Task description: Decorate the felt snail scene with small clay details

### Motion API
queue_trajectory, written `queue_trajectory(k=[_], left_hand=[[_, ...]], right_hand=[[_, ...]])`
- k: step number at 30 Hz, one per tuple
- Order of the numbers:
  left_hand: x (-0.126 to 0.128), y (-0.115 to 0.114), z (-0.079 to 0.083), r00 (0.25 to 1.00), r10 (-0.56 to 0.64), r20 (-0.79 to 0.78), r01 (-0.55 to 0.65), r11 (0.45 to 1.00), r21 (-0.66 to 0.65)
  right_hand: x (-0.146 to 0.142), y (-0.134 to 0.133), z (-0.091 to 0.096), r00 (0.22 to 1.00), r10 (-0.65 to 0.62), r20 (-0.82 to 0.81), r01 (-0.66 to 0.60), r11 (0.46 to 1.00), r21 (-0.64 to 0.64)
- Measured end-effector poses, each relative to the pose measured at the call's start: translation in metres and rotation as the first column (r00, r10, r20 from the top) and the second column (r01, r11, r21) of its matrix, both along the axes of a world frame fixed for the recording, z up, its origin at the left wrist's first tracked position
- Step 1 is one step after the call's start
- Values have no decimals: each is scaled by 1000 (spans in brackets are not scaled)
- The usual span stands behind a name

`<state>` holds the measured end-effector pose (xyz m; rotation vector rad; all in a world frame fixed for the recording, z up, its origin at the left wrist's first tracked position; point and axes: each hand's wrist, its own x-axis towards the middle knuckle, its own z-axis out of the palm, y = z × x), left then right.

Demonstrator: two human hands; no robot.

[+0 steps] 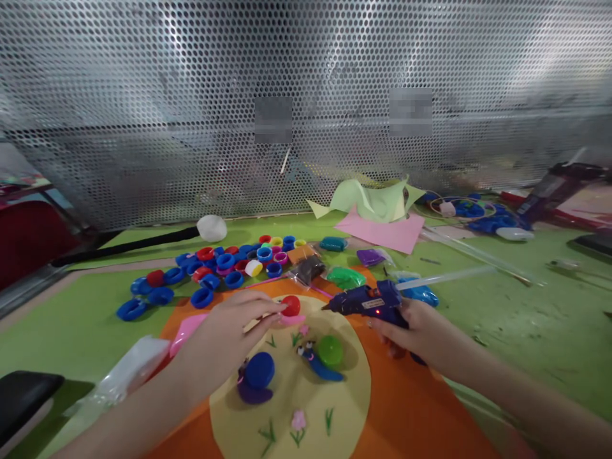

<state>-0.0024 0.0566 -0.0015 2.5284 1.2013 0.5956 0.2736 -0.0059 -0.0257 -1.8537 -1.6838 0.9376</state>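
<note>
My left hand reaches over a pale yellow paper oval, its fingers closed at the near side of a red bottle cap. Under that cap lies a strip of pink clay. My right hand grips a blue hot glue gun, whose nozzle points left towards the red cap without touching it. A clear glue stick sticks out of the gun's back. Two snail figures lie lower on the oval: one with a green cap, one with a blue cap.
Orange paper lies under the oval. Many bottle caps are heaped at back left, beside bagged clay. Pink and green sheets lie behind, before a perforated metal panel. Another glue gun stands far right.
</note>
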Motion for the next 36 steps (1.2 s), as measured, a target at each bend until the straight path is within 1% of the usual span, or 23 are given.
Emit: queue_trajectory(k=[6, 14, 21, 27, 36], left_hand=[[1, 0, 2, 1000, 16, -25, -17, 999, -38], [1, -1, 3, 999, 34, -42, -36, 998, -43], [2, -1, 4, 1000, 8, -21, -9, 999, -35], [2, -1, 1, 1000, -8, 14, 9, 999, -35], [1, -1, 3, 1000, -4, -8, 4, 998, -55]], right_hand=[[-2, 0, 4, 1000, -8, 23, 8, 1000, -12], [-2, -2, 3, 1000, -1, 10, 1, 1000, -5], [-1, -2, 4, 999, 15, 45, -16, 1000, 11], [-1, -2, 1, 998, 8, 56, -8, 1000, -2], [-2, 0, 4, 998, 2, 63, -2, 1000, -11]])
